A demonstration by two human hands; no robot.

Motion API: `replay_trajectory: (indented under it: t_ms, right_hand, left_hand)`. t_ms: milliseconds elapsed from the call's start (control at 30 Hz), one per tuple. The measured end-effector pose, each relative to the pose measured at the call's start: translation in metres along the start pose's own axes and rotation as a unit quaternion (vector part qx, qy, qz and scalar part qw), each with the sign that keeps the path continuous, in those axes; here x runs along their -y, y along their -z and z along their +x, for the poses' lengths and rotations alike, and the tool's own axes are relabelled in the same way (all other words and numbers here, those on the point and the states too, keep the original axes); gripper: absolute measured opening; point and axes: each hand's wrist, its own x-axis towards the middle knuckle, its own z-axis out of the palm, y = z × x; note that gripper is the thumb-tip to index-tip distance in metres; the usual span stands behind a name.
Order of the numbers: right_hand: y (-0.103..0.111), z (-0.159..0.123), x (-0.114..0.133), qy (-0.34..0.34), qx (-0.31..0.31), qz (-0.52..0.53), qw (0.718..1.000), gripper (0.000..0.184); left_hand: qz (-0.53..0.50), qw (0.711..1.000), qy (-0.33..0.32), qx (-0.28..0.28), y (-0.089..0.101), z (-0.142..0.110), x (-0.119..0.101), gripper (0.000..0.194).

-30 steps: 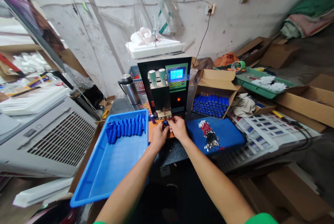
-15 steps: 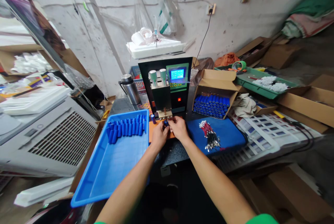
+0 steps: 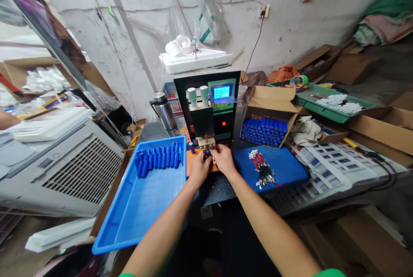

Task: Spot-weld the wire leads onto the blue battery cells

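Note:
My left hand (image 3: 199, 168) is closed around a blue cylindrical battery cell (image 3: 208, 153), mostly hidden by the fingers. Close beside it, my right hand (image 3: 225, 159) is pinched at the top of that cell; what it holds, if anything, is too small to make out. Both hands are right under the electrode pins (image 3: 207, 137) of a black spot welder (image 3: 201, 123) with a lit screen. Another blue cell (image 3: 192, 148) stands upright on the orange mat (image 3: 191, 158), left of the welder's head.
Left is a blue tray (image 3: 129, 212) with rows of blue cells (image 3: 161, 156). To the right, red and black wire leads (image 3: 262, 167) lie on a blue pad (image 3: 290, 169), below a carton (image 3: 272, 93) of cells. A steel flask (image 3: 164, 112) stands behind. Another person's arm (image 3: 8, 120) shows far left.
The view has shifted slightly, so everything sits a little further right. Both hands keep their place at the welder. Another person's arm has appeared at the left edge.

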Motion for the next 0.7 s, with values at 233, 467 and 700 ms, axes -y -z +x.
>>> replay_trajectory:
  t_ms: [233,467,700]
  right_hand:
    - [-0.0002,-0.0003,-0.0033,0.01,0.001,0.003,1.0,0.022]
    - [0.0006,0.0003,-0.0051,0.003,0.003,0.007,1.0,0.022]
    - [0.0033,0.0005,-0.0055,-0.016,0.023,0.021,0.999,0.025]
  left_hand:
    - [-0.002,1.0,0.004,0.0,0.0008,0.0001,-0.0022,0.013]
    - [-0.006,1.0,-0.005,0.004,0.0009,-0.0002,-0.0034,0.012]
    - [0.017,1.0,0.006,-0.002,-0.0011,0.0009,-0.0064,0.013]
